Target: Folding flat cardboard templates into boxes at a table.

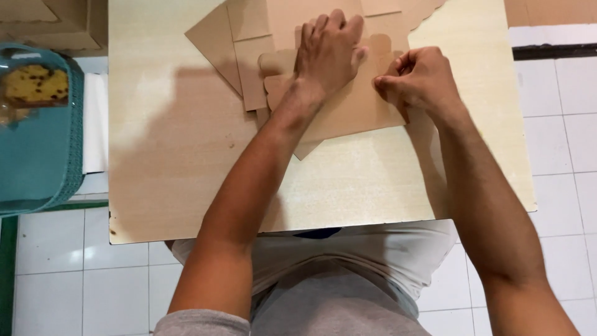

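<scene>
A flat brown cardboard cut-out [354, 112] with flaps and tabs lies on a pale wooden board [186, 168]. My left hand [326, 53] presses flat on the middle of the cardboard, fingers together and pointing away from me. My right hand [416, 78] pinches a folded tab at the cardboard's right side between thumb and fingers. More cardboard flaps [217, 43] spread out to the upper left, partly under my left hand.
A teal plastic basket [37, 162] stands at the left with a yellow spotted item [34, 84] in it. White paper [94, 121] lies beside the basket. White floor tiles [559, 124] surround the board. The board's near edge meets my lap.
</scene>
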